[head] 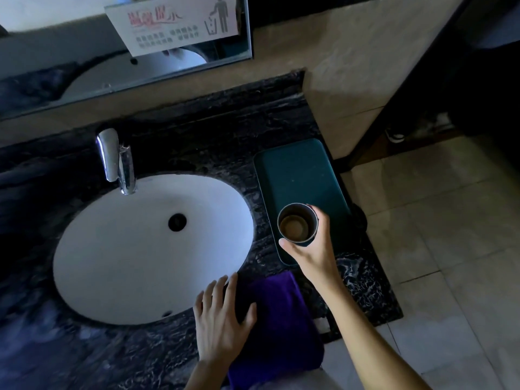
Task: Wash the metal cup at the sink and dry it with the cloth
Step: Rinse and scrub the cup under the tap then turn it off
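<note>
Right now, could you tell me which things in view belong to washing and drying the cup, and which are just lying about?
Belongs to the job:
metal cup, upright in the right hand
sink
tap
purple cloth, under the left hand

Just lying about:
dark green tray on the counter
mirror
sign on the mirror

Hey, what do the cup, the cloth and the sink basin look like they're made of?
Cup: likely metal, with a thin rim and dull brownish sheen inside. Cloth: soft purple fabric, possibly microfibre; it folds limply. Sink basin: glossy white, probably ceramic.
</note>
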`<control>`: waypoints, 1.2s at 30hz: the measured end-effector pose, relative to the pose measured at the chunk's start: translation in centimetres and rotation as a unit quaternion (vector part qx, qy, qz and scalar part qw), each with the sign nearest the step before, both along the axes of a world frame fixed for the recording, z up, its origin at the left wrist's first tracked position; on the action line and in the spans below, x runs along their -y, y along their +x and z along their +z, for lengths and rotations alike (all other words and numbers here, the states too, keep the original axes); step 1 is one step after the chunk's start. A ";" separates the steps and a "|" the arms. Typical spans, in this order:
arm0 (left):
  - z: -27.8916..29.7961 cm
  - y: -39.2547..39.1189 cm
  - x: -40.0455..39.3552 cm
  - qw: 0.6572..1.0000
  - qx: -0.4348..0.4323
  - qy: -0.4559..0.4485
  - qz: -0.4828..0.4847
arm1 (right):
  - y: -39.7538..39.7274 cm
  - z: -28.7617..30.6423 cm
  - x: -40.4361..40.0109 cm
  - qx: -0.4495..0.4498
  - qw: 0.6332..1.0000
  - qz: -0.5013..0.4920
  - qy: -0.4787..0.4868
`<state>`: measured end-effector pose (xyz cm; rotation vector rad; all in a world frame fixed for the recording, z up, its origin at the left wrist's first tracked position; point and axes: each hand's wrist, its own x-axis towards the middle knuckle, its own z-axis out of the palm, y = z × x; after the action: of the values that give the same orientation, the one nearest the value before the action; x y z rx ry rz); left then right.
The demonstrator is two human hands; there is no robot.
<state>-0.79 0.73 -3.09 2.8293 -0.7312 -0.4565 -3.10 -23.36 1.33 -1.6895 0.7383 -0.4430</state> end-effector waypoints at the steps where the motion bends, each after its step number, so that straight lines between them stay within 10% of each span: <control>1: -0.1 0.0 0.0 1.000 0.004 -0.001 0.001 | 0.0 -0.1 0.0 0.001 1.000 -0.002 -0.006; 20: 0.5 0.4 -0.9 0.999 -0.016 -0.044 -0.009 | 2.7 3.4 -4.8 0.057 0.995 0.078 -0.035; 36: 0.1 11.7 -19.1 0.997 0.042 0.000 0.058 | 8.9 5.1 -19.6 0.042 0.991 0.123 -0.021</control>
<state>10.86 19.82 -2.97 2.8867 -0.5765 -0.3198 5.81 -3.74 6.47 -1.7645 0.4553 -0.3558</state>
